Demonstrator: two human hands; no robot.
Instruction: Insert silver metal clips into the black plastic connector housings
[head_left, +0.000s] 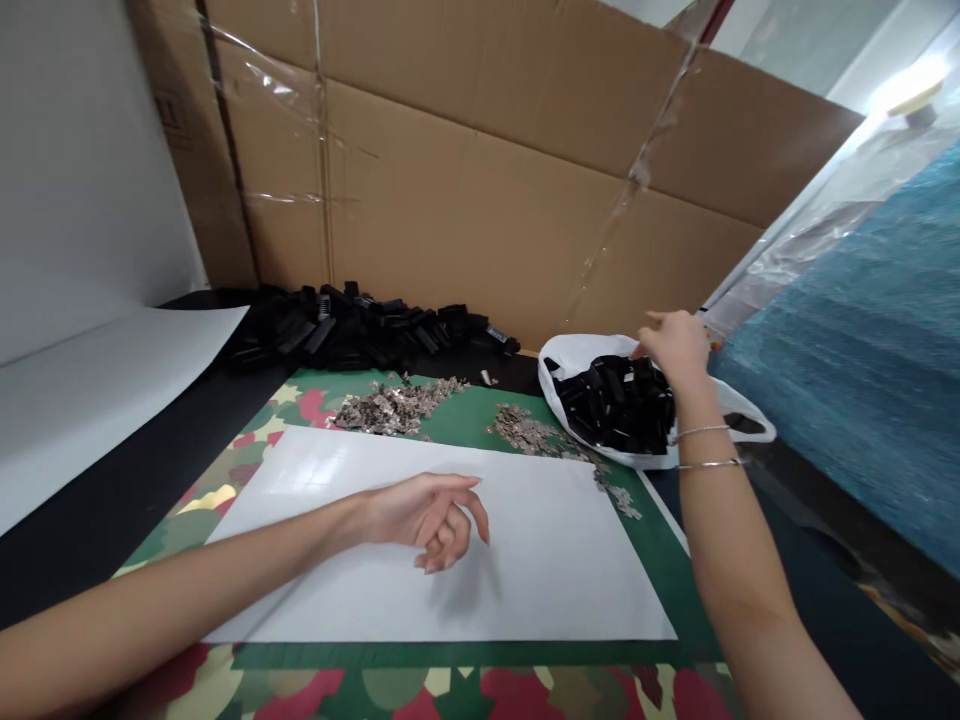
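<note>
My left hand (431, 520) hovers above a white sheet (555, 560), palm turned partly up. Its fingers are loosely curled and apart, with nothing in them. At the right, my right hand (675, 345) is over the far right rim of a white plastic bag (566, 350). Two of its fingertips point left and stand apart; the others are hidden, and no held thing shows. Small shiny black plastic pieces (619, 405) fill the bag's opening below that hand. Beyond the sheet lie two piles of small metal pieces, a larger silvery pile (397, 405) and a flatter pile (525, 430).
A heap of black parts (360, 330) lines the back against a cardboard wall (465, 200). Green patterned covering (420, 655) lies under the sheet. A curved white sheet (97, 370) stands at the left. Blue wrapped material (862, 340) borders the right.
</note>
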